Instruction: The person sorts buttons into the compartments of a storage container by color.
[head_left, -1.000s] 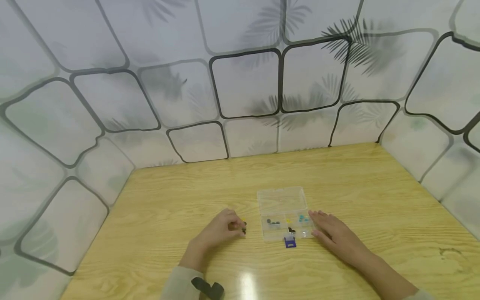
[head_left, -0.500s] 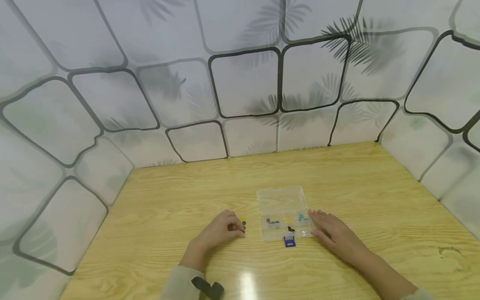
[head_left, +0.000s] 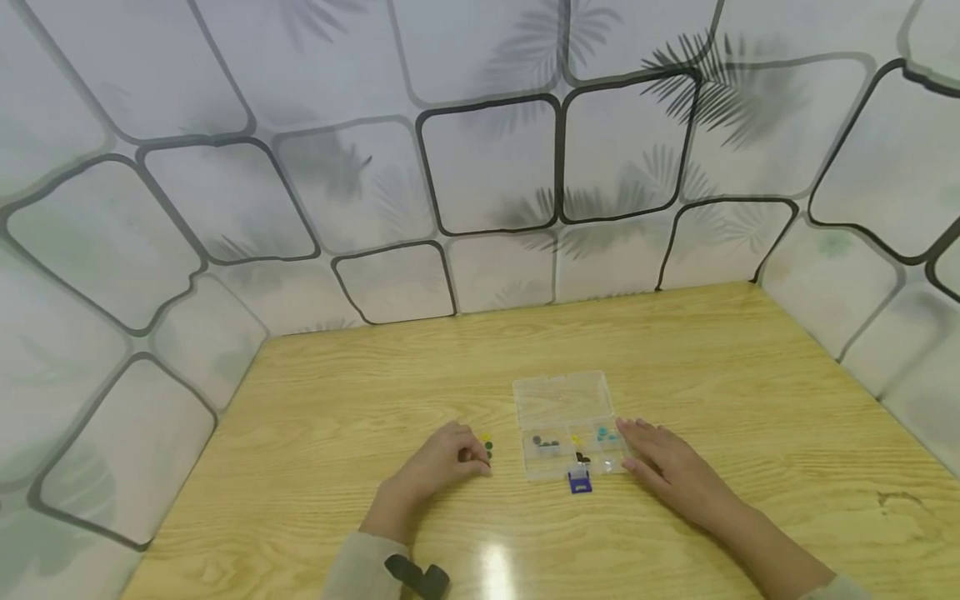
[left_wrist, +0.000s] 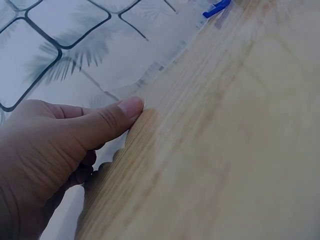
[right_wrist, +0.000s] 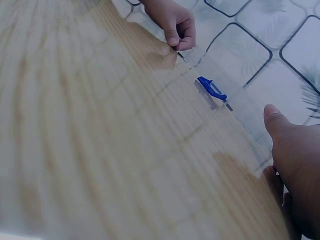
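Observation:
Beside the small round pieces on the table, my left hand (head_left: 442, 457) has thumb and fingertips brought together near the tabletop. The right wrist view shows that left hand (right_wrist: 175, 25) with a small dark round piece (right_wrist: 175, 48) at its fingertips, mostly hidden. A yellow piece (head_left: 487, 437) and a dark green piece (head_left: 489, 445) lie just past the fingers. To their right is a clear plastic compartment box (head_left: 534, 468) with its lid (head_left: 564, 400) laid back. My right hand (head_left: 667, 471) rests with relaxed fingers against the box's right side.
In the box's compartments lie grey pieces (head_left: 537, 440), yellow pieces (head_left: 576, 439), blue pieces (head_left: 602, 432) and black pieces (head_left: 582, 458). A blue latch (head_left: 580, 482) sticks out at the front. The wooden table (head_left: 360, 375) meets patterned cloth walls (head_left: 495, 275) behind and at both sides.
My left fingertips have shifted very slightly around the dark piece, and the yellow and green pieces beside them show more clearly. The right hand and the box stay in place.

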